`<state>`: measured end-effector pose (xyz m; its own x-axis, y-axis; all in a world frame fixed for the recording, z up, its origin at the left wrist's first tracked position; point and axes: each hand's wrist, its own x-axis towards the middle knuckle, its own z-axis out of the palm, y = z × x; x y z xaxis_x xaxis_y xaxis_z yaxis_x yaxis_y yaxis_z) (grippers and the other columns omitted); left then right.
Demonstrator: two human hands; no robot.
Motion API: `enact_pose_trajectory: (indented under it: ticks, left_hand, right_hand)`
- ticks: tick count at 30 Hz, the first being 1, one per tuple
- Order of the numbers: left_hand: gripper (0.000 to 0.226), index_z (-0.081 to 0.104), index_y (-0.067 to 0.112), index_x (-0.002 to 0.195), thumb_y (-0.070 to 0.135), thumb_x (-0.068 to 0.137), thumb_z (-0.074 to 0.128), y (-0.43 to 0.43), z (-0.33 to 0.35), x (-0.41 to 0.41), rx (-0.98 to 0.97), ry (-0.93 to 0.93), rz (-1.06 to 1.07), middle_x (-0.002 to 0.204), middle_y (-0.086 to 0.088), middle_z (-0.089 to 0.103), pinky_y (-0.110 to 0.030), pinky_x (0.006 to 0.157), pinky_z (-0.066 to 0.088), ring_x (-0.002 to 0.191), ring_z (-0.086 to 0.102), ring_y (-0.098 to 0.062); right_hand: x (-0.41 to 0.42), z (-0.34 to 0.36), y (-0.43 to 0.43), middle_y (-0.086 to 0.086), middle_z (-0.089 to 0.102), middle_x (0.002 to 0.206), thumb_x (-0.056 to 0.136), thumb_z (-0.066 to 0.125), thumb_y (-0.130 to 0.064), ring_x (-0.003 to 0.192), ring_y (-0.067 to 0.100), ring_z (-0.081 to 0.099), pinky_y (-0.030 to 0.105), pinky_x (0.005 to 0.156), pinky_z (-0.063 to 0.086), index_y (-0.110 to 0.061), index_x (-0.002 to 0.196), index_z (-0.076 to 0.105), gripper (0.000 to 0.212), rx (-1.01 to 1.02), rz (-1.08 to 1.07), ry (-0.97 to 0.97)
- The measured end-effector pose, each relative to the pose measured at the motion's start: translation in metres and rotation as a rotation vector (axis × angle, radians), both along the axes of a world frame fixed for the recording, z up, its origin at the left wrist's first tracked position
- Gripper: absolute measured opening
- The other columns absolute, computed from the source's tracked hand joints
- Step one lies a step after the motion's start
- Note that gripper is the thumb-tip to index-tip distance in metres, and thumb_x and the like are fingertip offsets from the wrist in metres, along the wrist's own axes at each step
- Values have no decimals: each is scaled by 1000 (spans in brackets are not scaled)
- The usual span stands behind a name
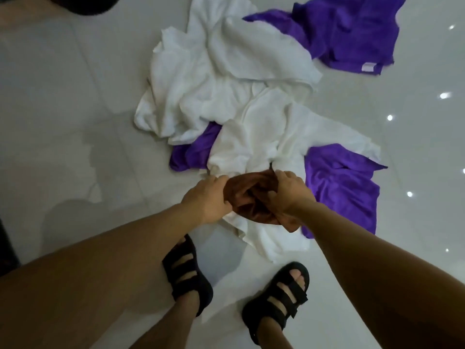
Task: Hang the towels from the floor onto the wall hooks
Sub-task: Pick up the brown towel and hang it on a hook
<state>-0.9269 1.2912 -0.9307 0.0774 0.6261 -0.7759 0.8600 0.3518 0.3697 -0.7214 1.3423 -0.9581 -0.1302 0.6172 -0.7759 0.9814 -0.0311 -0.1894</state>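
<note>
A small brown towel (247,197) is bunched between both my hands, just above the pile on the floor. My left hand (207,197) grips its left side and my right hand (289,192) pinches its right side and top edge. Under it lies a heap of white towels (226,79) spread over the tiles. Purple towels lie among them: one at the far right top (347,34), one at the right of my hands (342,190), one poking out at the left (193,152). No wall hooks are in view.
The floor is glossy pale tile (63,109) with ceiling-light reflections at the right. My feet in black sandals (186,275) stand at the pile's near edge; the left one touches a white towel. A dark object (85,3) sits at the top left.
</note>
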Motion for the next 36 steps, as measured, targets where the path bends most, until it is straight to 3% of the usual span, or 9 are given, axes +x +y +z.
enact_pose_trajectory:
  ticks: [4,8,16,19,21,25,29,34,36]
  left_hand:
    - [64,33,20,141,34,85,61,-4,-24,5,-5,33,22,138,-11,44,-45,98,43,122,47,-32]
    - [71,25,22,146,35,87,61,-10,-2,9,-36,-30,56,141,-11,40,-44,101,41,124,45,-30]
    - [96,11,41,149,39,76,73,26,157,0,101,-205,-73,155,6,21,-34,111,30,141,23,-15]
    - [82,26,35,147,37,78,70,30,221,-1,129,-198,-35,149,4,34,-30,104,34,135,35,-17]
    - [79,29,32,147,38,78,69,29,243,-5,136,-153,22,149,3,35,-29,103,34,133,37,-18]
    - [71,35,26,144,36,81,66,17,218,-15,144,-60,84,144,-1,40,-37,101,41,126,44,-22]
    - [72,30,22,146,38,84,63,-14,130,-4,11,-28,42,146,-5,36,-40,103,40,128,42,-25]
    - [71,27,21,147,41,86,59,-40,26,21,-31,-48,44,146,-6,36,-39,103,39,129,39,-26]
    - [72,25,22,148,42,87,57,-45,3,26,-61,-48,20,148,-6,33,-38,103,37,132,36,-26]
  right_hand:
    - [-5,-35,-14,14,50,129,90,52,-32,116,34,48,43,92,43,-13,139,36,55,30,34,-32]
    - [-12,-9,-24,5,65,97,87,55,-33,93,26,61,29,69,37,-19,98,58,18,-24,117,32]
    - [-32,202,15,5,62,66,83,45,-26,57,15,58,31,52,48,-20,75,52,12,-34,-369,635]
    - [-34,270,42,-12,61,63,82,47,-18,55,6,57,23,52,44,-26,72,50,13,55,-313,617]
    - [-24,288,61,-8,69,81,83,53,-17,77,15,65,29,67,49,-26,81,58,10,30,-196,456]
    - [-1,245,59,3,65,115,84,59,-28,107,25,60,34,92,47,-18,111,62,29,-30,52,150]
    - [12,139,11,9,60,114,80,55,-34,99,31,58,34,78,47,-18,117,54,40,-94,250,-10]
    - [28,22,-31,6,20,150,66,79,-45,135,35,22,47,98,42,-26,149,13,108,-94,112,-53]
    - [27,-5,-40,6,12,153,71,79,-33,137,38,22,49,101,43,-26,151,4,110,-53,20,-73]
